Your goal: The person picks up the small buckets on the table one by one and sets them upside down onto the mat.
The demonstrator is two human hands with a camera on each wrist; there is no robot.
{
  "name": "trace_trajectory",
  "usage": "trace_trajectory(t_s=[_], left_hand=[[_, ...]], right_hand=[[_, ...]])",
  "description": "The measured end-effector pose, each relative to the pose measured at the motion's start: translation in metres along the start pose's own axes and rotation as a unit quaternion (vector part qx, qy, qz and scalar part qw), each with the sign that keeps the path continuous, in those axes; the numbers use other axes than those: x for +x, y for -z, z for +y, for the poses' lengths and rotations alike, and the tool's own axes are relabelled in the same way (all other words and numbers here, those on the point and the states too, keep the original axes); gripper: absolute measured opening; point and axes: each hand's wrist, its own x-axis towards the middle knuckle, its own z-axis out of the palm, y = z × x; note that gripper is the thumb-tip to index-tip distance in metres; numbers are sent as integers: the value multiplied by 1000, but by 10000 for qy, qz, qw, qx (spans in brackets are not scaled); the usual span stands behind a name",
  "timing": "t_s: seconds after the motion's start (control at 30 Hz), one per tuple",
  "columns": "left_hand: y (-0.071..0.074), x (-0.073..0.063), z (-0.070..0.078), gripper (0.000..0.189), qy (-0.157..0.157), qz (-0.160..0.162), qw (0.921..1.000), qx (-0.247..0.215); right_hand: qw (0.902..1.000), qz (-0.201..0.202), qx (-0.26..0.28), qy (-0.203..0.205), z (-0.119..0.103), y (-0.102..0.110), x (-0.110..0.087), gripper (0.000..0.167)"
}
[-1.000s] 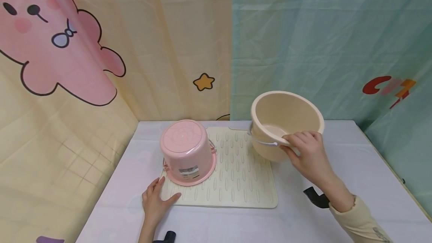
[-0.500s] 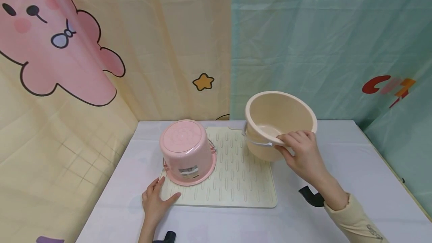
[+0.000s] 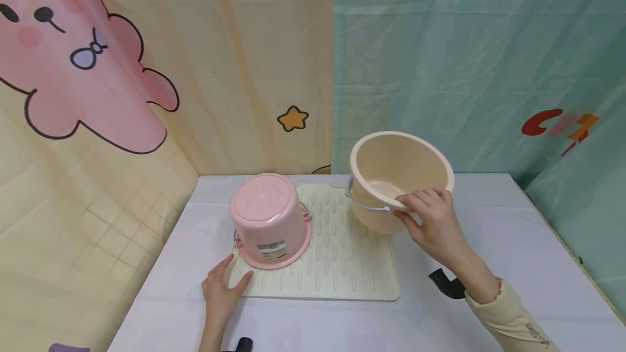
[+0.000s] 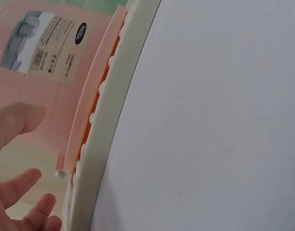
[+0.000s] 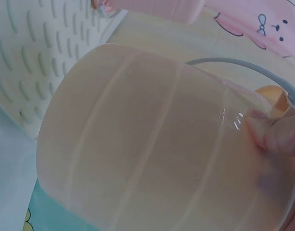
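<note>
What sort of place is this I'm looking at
Probably a makeshift indoor corner, perhaps staged: cartoon-printed cloth hangs as a backdrop, a table is covered in white, and on it a pink bucket stands upside down on a ridged mat.

- Cream bucket [image 3: 386, 175]: you hold its rim; mouth up, by the right edge of the pale mat [image 3: 332, 268].
- Pink bucket [image 3: 269, 219]: inverted, labelled, on the mat's left half.

two buckets [image 3: 269, 227] [image 3: 398, 164], two hands [image 3: 220, 291] [image 3: 431, 226], one mat [image 3: 342, 254], one table [image 3: 489, 227]
</note>
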Motion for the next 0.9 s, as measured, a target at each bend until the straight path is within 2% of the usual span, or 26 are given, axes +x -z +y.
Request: trace_trajectory(t_s=[0.07, 0.13, 0.23, 0.3, 0.37, 0.5, 0.63, 0.73, 0.83, 0.9], left_hand=[[-2, -3, 7, 57, -121, 426, 9989, -177], [-4, -5, 15, 48, -440, 973, 9934, -421], [-6, -7, 29, 32, -1180, 1794, 9726, -896], [-4, -11, 44, 25, -1694, 2097, 9554, -1203], [-1, -16, 65, 22, -2190, 2186, 9398, -1449], [5, -26, 105, 21, -3161, 1869, 9131, -1772], [-5, -31, 123, 22, -3796, 1168, 8949, -2035], [-17, -35, 134, 26, -3958, 393, 8900, -2232], [-31, -38, 145, 34, -3872, -468, 8902, -2355], [-39, -38, 151, 40, -3666, -1026, 8920, -2438]], right_hand=[[10000, -9, 14, 8, 0, 0, 1, 46], [10000, 20, 30, 71, 0, 0, 1, 33], [9999, -24, 57, 102, 0, 1, 1, 22], [9999, 34, 91, 129, -1, 0, 2, 22], [9999, -2, 119, 108, -1, 0, 3, 21], [9997, -60, 215, 123, -2, 0, 4, 26], [9992, -173, 351, 38, -2, 0, 4, 26], [9987, -220, 453, 0, -1, -1, 3, 41], [9981, -271, 552, 20, -1, -1, 3, 28], [9976, -327, 604, 25, -1, -2, 2, 24]])
